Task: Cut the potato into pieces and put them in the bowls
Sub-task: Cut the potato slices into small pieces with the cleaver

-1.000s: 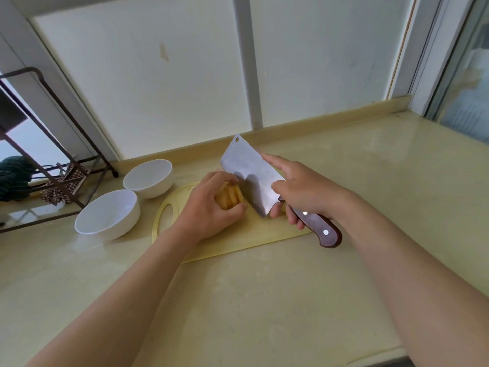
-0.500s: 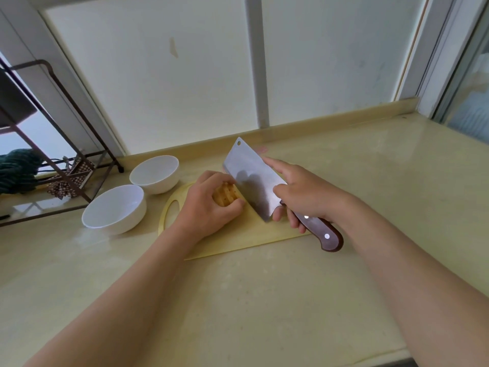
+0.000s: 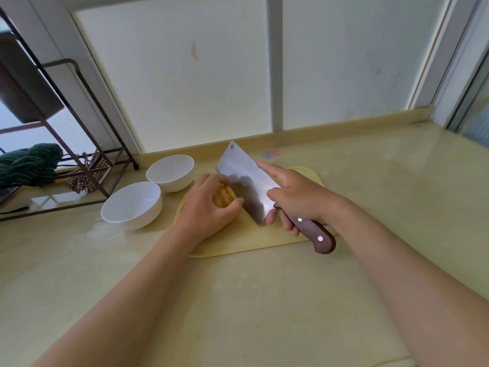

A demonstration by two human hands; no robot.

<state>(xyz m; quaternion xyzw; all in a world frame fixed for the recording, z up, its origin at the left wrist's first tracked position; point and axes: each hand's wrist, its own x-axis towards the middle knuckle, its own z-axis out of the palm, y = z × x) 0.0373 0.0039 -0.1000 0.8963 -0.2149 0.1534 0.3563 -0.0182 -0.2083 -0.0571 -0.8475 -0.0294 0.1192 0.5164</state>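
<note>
1. The potato lies on the left half of the yellow board. Its pale top face is crossed by cut lines, and the pieces sit together as one block.
2. The left hand comes in from 7 o'clock and is curled round the potato. The thumb presses its near side at 4 o'clock and the fingertips are hooked over its far edge at 12 o'clock.
3. The right hand grips the knife where blade meets handle. The index finger lies straight along the top of the blade, pointing to 10 o'clock, and the other fingers wrap the handle from below.
4. The broad blade stands on its edge at 3 o'clock of the potato, leaning a little. Its hanging hole is at the far tip, toward 11 o'clock, and the brown riveted handle points to 4 o'clock. Whether the edge touches the potato cannot be told.
5. Two white bowls stand on the counter off the board's left end. The near bowl is at 9 o'clock of the potato, the far bowl at 10 o'clock, and the two are just beside each other.
6. A dark metal rack stands at 10 o'clock of the bowls, with a green cloth bunched on it.
</note>
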